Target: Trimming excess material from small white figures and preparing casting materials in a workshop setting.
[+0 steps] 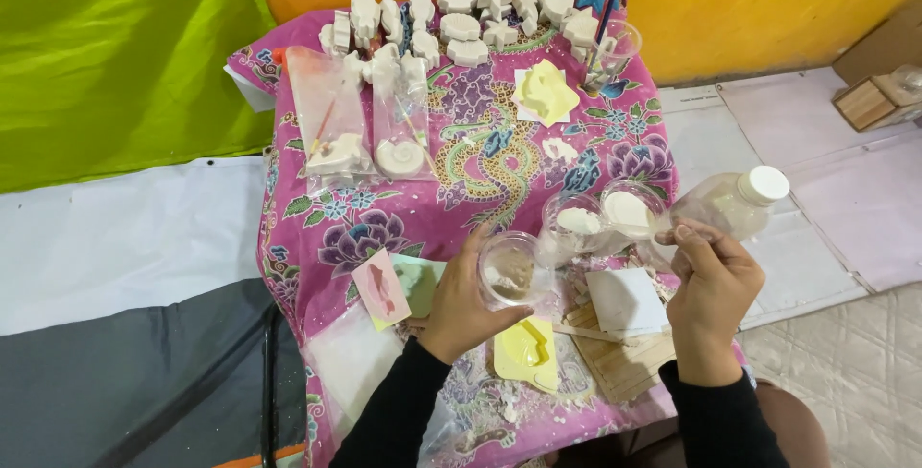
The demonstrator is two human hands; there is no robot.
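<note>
The left hand (461, 300) holds a clear plastic cup (509, 271) just above the bench (317, 238), fingers wrapped round its side and pinching it, thumb toward the wearer. The cup sits near the middle of the view, with a brownish-white residue in the bottom. It looks light and thin-walled, so I judge it would buckle under a hard squeeze; a grip low on the wall, as now, seems safest.

At two o'clock from the cup stand two more clear cups (600, 218) with white powder or paste inside.

The right hand (711, 281) grips a clear bottle (730, 204) with a white cap, tilted with the cap pointing to two o'clock. The fingers curl round its lower part, pinching it. The bottle appears partly filled with pale contents, so probably heavier than the cup, smooth and perhaps slippery; the body is the place to hold it.

Hard to make out: what the residue is, how full the bottle is, and the bottle's base, which the right hand covers. At twelve o'clock, white moulded figures (461, 17) crowd the far edge; their shapes blur together.
</note>
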